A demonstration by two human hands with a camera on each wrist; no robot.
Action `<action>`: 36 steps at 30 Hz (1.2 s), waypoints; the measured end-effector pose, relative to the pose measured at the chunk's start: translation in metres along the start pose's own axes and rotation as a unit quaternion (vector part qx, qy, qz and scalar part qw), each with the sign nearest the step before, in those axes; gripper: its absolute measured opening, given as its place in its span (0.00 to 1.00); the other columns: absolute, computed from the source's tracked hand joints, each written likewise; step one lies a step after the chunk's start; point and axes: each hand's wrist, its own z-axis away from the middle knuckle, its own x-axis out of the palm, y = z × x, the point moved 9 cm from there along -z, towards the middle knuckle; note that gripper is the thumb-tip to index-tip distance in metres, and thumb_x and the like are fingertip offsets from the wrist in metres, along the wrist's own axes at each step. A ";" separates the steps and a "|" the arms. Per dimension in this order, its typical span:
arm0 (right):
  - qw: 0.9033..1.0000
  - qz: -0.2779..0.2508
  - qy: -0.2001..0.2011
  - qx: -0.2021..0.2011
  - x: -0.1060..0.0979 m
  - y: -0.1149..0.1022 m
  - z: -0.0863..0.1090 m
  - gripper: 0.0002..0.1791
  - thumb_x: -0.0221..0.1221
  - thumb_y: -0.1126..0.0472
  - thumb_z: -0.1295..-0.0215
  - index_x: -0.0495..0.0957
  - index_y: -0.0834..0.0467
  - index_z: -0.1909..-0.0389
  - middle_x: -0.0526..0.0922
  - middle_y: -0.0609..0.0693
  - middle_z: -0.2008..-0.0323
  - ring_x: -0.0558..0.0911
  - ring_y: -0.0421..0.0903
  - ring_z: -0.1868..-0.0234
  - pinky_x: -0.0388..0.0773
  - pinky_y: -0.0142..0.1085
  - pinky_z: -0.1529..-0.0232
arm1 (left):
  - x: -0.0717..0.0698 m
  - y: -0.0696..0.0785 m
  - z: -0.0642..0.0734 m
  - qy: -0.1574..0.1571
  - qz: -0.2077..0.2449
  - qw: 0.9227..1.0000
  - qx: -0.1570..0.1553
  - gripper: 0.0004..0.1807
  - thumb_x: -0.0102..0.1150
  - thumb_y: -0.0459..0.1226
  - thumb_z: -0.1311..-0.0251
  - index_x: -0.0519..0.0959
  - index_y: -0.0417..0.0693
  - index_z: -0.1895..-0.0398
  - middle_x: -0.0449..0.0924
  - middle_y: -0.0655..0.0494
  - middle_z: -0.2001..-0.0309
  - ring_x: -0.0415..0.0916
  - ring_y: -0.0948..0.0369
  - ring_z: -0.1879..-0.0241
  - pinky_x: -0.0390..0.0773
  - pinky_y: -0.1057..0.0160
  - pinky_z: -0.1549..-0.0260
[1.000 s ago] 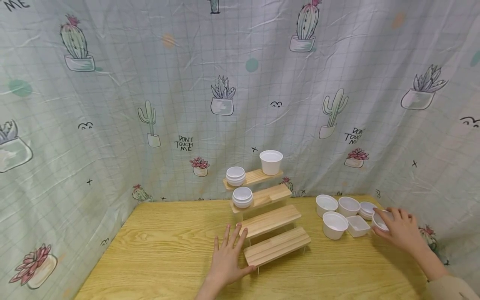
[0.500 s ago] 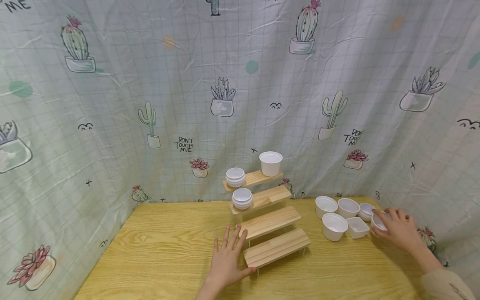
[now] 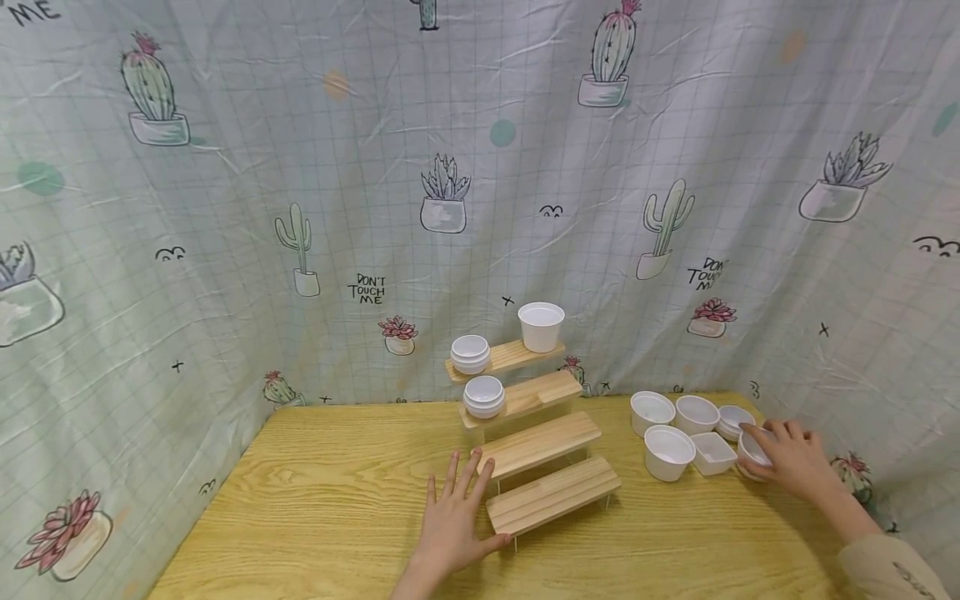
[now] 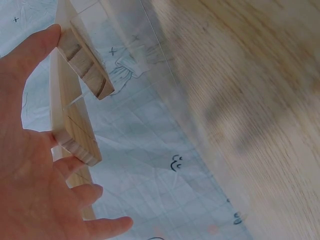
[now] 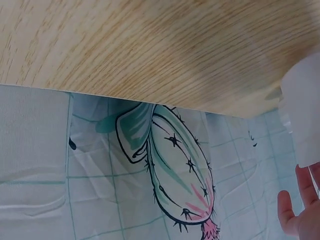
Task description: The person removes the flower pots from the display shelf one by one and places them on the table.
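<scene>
A four-step wooden display stand (image 3: 536, 446) with clear supports is on the table. Spread beside its left end, my left hand (image 3: 450, 525) has straight fingers. In the left wrist view, its thumb and some fingers touch the ends of two boards (image 4: 75, 142). At the far right, my right hand (image 3: 798, 462) holds a round white plastic cup (image 3: 750, 454) by its rim; part of the cup is hidden under the fingers. The right wrist view shows that cup (image 5: 302, 110) at its right edge, above the fingers. Beside it are a square white container (image 3: 714, 454) and a ridged white bowl (image 3: 735, 421).
Three more white cups, including a front one (image 3: 669, 452), stand left of the square container. On the top board are a ridged bowl (image 3: 470, 356) and a tall cup (image 3: 542, 327); another ridged bowl (image 3: 483, 397) is one board lower. A cactus-print curtain (image 3: 360, 183) surrounds the table.
My right hand has shifted slightly left and down with the cup. The square container has moved a little to the left. My left hand stays in place at the stand.
</scene>
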 end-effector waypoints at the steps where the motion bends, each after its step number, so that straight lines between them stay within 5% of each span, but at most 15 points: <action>1: 1.000 0.002 0.001 -0.003 0.000 0.000 0.000 0.29 0.64 0.41 0.60 0.73 0.53 0.57 0.74 0.57 0.65 0.69 0.57 0.65 0.61 0.50 0.74 | 0.000 0.000 0.000 0.000 0.000 1.000 0.000 0.53 0.57 0.66 0.62 0.51 0.57 0.32 0.46 0.54 0.30 0.42 0.46 0.31 0.55 0.33 0.45; 21: 1.000 -0.001 -0.007 0.002 0.012 0.002 0.004 0.32 0.64 0.39 0.62 0.73 0.53 0.57 0.74 0.57 0.65 0.69 0.58 0.64 0.61 0.50 0.73 | -0.003 0.002 -0.001 -0.007 -0.008 1.000 -0.004 0.52 0.57 0.66 0.61 0.51 0.57 0.32 0.46 0.54 0.30 0.42 0.46 0.31 0.55 0.34 0.44; 36: 0.999 -0.030 0.001 -0.017 -0.014 -0.021 -0.005 0.36 0.68 0.43 0.65 0.71 0.54 0.52 0.74 0.56 0.61 0.70 0.57 0.62 0.62 0.52 0.69 | -0.001 0.001 0.000 -0.014 -0.004 1.000 -0.005 0.53 0.56 0.66 0.61 0.50 0.57 0.32 0.45 0.54 0.29 0.41 0.46 0.31 0.55 0.33 0.44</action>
